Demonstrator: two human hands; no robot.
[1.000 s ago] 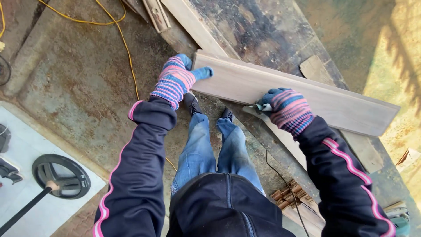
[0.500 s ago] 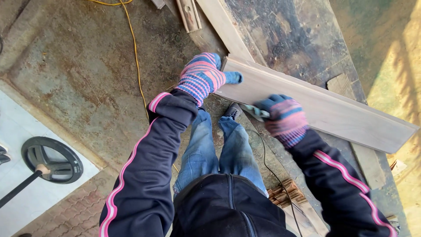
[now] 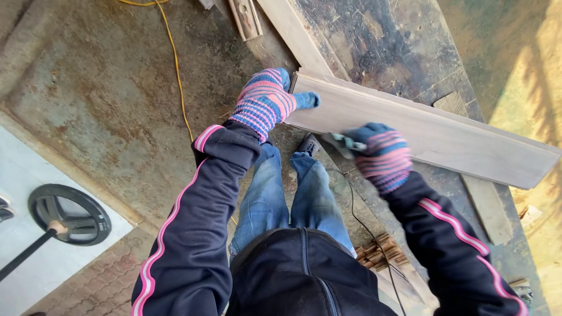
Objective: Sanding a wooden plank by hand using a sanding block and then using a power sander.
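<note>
Two gloved hands, left hand point(image 3: 266, 99) gripping plank point(image 3: 445, 140) end, right hand point(image 3: 380, 153) on edge

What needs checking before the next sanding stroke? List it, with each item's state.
1. Left hand gripping the end of the plank: ok.
2. Right hand pressing the sanding pad at the plank's near edge: ok.
3. Both hands gloved: ok.
4. Plank supported on the workbench: ok at the middle; the far end overhangs.
5. Black cable by the legs, clear of the feet: cannot tell.
6. Yellow cable on the floor, away from the plank: ok.
</note>
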